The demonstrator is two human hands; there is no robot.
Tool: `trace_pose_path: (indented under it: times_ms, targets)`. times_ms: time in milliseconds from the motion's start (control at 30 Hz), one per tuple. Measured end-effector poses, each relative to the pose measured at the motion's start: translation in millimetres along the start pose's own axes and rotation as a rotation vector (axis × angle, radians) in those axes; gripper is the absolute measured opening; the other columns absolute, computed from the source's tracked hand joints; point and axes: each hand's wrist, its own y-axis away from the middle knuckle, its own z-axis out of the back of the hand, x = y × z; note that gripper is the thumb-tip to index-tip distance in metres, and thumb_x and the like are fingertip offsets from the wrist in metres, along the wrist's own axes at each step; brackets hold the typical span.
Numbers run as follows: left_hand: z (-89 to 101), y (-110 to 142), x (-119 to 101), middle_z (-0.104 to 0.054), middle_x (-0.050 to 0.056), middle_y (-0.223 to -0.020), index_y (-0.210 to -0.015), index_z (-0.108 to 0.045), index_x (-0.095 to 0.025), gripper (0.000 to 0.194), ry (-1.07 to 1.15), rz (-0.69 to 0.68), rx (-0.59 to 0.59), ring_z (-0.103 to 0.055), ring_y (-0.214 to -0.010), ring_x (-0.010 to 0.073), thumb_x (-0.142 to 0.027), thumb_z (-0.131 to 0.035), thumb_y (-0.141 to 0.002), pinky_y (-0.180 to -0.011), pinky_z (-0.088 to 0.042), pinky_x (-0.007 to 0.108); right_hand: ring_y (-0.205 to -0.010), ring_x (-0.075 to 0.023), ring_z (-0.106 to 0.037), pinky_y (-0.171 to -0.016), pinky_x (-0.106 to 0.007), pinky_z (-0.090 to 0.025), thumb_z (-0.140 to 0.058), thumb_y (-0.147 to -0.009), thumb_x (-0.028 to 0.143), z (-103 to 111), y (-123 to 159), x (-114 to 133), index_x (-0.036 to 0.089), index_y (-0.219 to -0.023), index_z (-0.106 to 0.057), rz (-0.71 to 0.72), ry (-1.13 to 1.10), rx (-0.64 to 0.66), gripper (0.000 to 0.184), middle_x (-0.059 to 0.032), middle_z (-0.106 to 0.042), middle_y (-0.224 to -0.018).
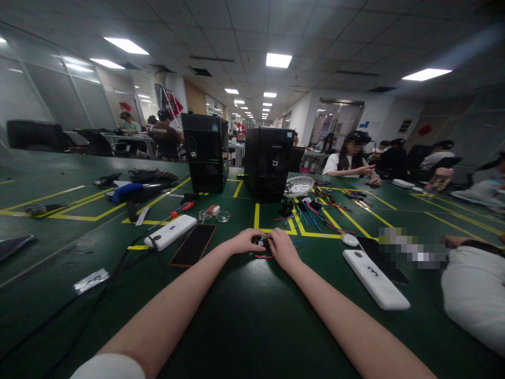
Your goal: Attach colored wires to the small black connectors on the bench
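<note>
The small dark component (pixel 261 241) is, as we see it, between the fingers of our left hand (pixel 248 241) and our right hand (pixel 281 249), over the green counter (pixel 252 316). Fingers partly cover it, so we cannot tell whether either grip is clenched on it.

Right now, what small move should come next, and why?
Perhaps ease the right hand back slightly for a clearer look: it and the left hand partly cover the small dark part between them, and its details cannot be made out.
</note>
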Motion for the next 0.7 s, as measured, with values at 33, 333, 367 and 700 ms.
trace_pose_path:
  times_ms: [33,333,367,700]
  targets:
    - [-0.3,0,0,-0.062,0.006,-0.107,-0.11,-0.059,-0.018,0.048,0.002,-0.001,0.0,-0.056,-0.097,0.0206,-0.04,-0.066,-0.068,-0.089,-0.039,0.031,-0.082,-0.0176,-0.046,-0.074,-0.03,-0.039,-0.042,-0.081,0.011,-1,0,0,0.017,-0.081,-0.052,-0.001,-0.011,-0.004,0.012,-0.0056,-0.051,-0.084]
    - [2.4,1,-6,-0.061,0.007,-0.107,-0.11,-0.059,-0.018,0.048,0.004,0.039,0.008,-0.055,-0.096,0.0214,-0.04,-0.066,-0.068,-0.087,-0.04,0.031,-0.082,-0.0175,-0.047,-0.075,-0.03,-0.04,-0.038,-0.083,0.013,2,0,-1,0.018,-0.083,-0.049,-0.05,-0.085,-0.067,0.012,-0.0054,-0.05,-0.084]
    - [3.0,1,-7,-0.061,0.007,-0.107,-0.11,-0.059,-0.018,0.048,0.001,0.044,0.011,-0.055,-0.096,0.0214,-0.041,-0.066,-0.068,-0.087,-0.04,0.031,-0.081,-0.0175,-0.047,-0.075,-0.031,-0.04,-0.037,-0.083,0.013,3,-1,-2,0.018,-0.083,-0.049,-0.069,-0.092,-0.088,0.013,-0.0053,-0.05,-0.083]
    - [0.8,0,-3,-0.063,0.007,-0.105,-0.106,-0.061,-0.015,0.041,-0.002,0.056,-0.014,-0.056,-0.096,0.0222,-0.028,-0.065,-0.067,-0.088,-0.04,0.033,-0.085,-0.0162,-0.048,-0.077,-0.03,-0.039,-0.046,-0.078,0.013,14,4,22,0.018,-0.082,-0.053,0.173,-0.096,0.082,0.009,-0.0049,-0.053,-0.087]
